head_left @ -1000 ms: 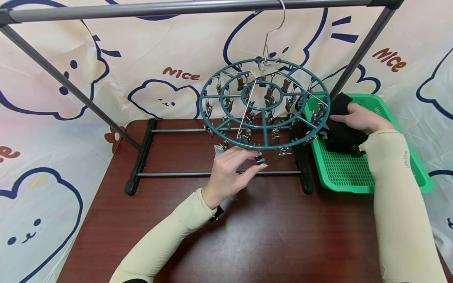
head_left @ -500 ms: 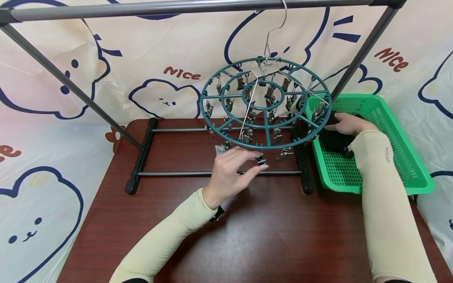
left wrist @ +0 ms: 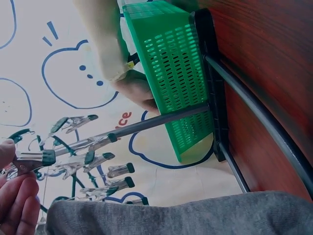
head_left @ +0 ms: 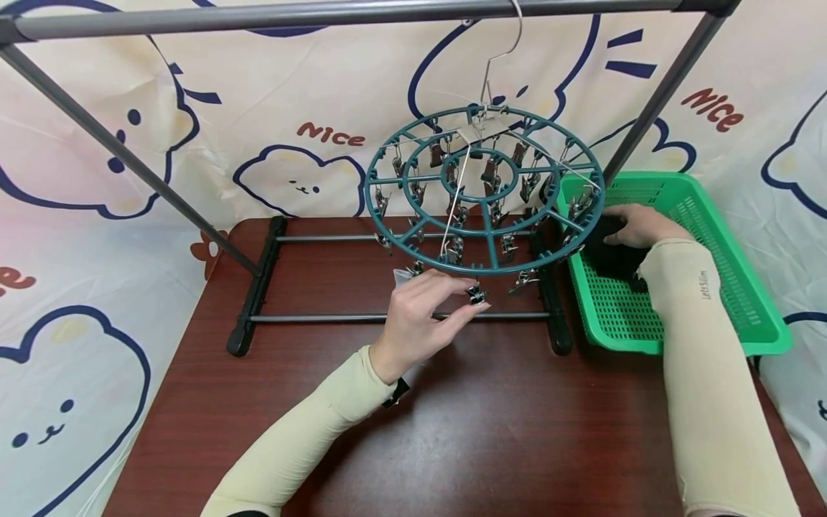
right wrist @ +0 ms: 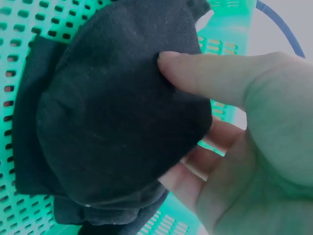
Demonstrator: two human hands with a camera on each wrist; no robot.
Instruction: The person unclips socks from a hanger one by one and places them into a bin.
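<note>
In the head view my left hand (head_left: 420,316) pinches a metal clip (head_left: 477,294) at the near edge of a round teal drying hanger (head_left: 483,271). The clip (left wrist: 34,159) has dark green tips in the left wrist view, with no cloth between them. My right hand (head_left: 646,224) is inside the green basket (head_left: 620,316). There it holds a black sock (right wrist: 117,107), thumb on top and fingers underneath. More dark cloth (right wrist: 29,122) lies beneath that sock, against the perforated basket wall.
The hanger hangs by its wire hook (head_left: 517,29) from the grey top bar (head_left: 323,14) of a rack. Several other clips (head_left: 523,278) dangle from its rings. Black rack feet (head_left: 239,337) stand on the brown table (head_left: 452,431). Grey knit fabric (left wrist: 171,215) fills the left wrist view's lower edge.
My right hand has shifted left and slightly down in the basket, and the raised black cloth has come down. My left hand stays at the same clip.
</note>
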